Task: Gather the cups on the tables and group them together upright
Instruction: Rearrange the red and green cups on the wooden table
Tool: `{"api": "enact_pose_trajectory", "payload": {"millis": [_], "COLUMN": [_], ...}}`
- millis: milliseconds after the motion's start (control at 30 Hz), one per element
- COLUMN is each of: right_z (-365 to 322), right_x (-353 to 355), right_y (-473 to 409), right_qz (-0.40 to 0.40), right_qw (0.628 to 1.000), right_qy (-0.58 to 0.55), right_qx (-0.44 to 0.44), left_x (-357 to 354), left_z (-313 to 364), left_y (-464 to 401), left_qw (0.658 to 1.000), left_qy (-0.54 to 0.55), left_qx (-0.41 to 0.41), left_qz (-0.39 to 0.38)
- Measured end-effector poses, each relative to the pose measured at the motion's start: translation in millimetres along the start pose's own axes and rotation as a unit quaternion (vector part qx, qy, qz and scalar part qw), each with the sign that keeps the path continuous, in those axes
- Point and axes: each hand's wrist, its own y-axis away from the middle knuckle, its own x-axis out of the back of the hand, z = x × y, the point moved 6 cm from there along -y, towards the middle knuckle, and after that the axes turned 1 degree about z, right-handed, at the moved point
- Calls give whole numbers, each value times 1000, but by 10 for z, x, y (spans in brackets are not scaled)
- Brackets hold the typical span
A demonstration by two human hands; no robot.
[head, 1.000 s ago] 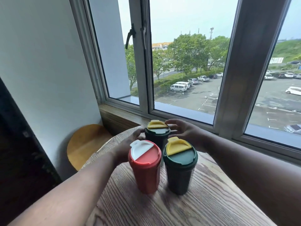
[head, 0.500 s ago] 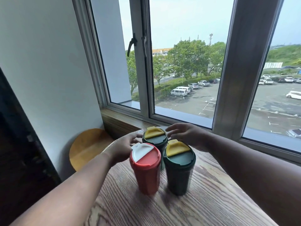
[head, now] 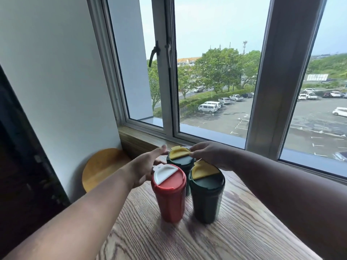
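Three cups upright, touching, centre of frame on surface [head: 234,231]. Left hand [head: 144,166] released beside rear cup [head: 179,162]; right hand [head: 212,154] fingertips on its lid, grasp unclear. Careless withdrawal could topple rear cup onto red cup [head: 170,194], green cup [head: 206,197].

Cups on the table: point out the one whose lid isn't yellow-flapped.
The red cup, front left of the group. Its lid is red with a white flap, while the two dark green cups, front and rear, carry yellow flaps.

Table [head: 234,231]: grained wood, matt. 3 cups on it, smooth plastic: red cup [head: 170,199] semi-glossy, 2 dark-green [head: 205,201] matt.
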Motion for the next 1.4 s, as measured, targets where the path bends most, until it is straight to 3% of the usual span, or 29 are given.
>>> {"api": "enact_pose_trajectory", "payload": {"millis": [400,567,633,767,867,967,1067,1233,1400], "right_z": [43,10,20,-17,7,122,142,176,189], "right_x": [42,14,28,51,-28,-57,-58,-44,15], "right_y": [85,146,217,536,754,836,870,885,977], "right_qz": [15,30,46,95,49,6,-12,-8,91], "right_qw": [1000,999,996,983,983,978,970,967,962], "right_qy": [4,22,75,144,131,175,209,211,215], "right_qx": [-8,-17,-6,62,116,112,124,140,144], "left_x": [-105,-30,15,124,113,67,21,-24,-146], "left_z": [47,30,5,49,24,-39,-97,-131,-152], "left_y": [58,70,93,325,531,612,620,645,755], "left_qw": [1000,996,989,954,915,882,884,894,880], "left_qy": [-4,-93,-141,-229,-303,-372,-377,-333,-338], "left_qx": [6,-9,-41,-183,-254,-284,-276,-296,-315], "left_qz": [-30,-11,-6,64,77,57,26,51,112]}}
